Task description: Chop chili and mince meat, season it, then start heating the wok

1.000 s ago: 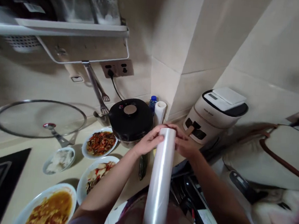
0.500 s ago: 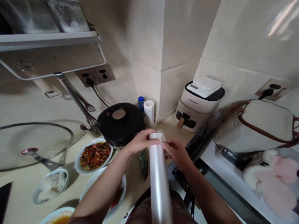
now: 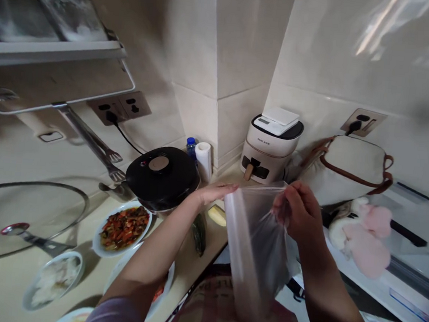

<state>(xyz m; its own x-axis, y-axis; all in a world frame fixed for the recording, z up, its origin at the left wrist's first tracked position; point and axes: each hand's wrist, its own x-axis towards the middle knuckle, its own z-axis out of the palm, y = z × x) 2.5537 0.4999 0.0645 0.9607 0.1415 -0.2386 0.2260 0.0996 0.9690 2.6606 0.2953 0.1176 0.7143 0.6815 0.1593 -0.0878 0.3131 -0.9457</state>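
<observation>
My left hand (image 3: 213, 193) grips the upper end of a roll of clear plastic film (image 3: 237, 253), which stands upright in front of my body; its thumb is hidden. A loose sheet (image 3: 264, 230) spans from the roll to my right hand (image 3: 302, 211), whose fingers are closed on its upper corner, bunching the film there. Behind the left wrist, a yellow piece of food (image 3: 217, 215) lies on the counter. A dark green, long vegetable (image 3: 199, 235) lies nearer the counter edge.
A black-lidded electric cooker (image 3: 162, 176) stands behind my left arm, near bowls of cooked food (image 3: 123, 227) and rice (image 3: 54, 280). An air fryer (image 3: 270, 146) with a white scale on top fills the corner. At right sit a cream bag (image 3: 353, 163) and a pink plush thing (image 3: 365, 244).
My right hand has moved right and away from the left, drawing a sheet of film off the roll. The yellow piece has come into sight. The view has turned slightly right.
</observation>
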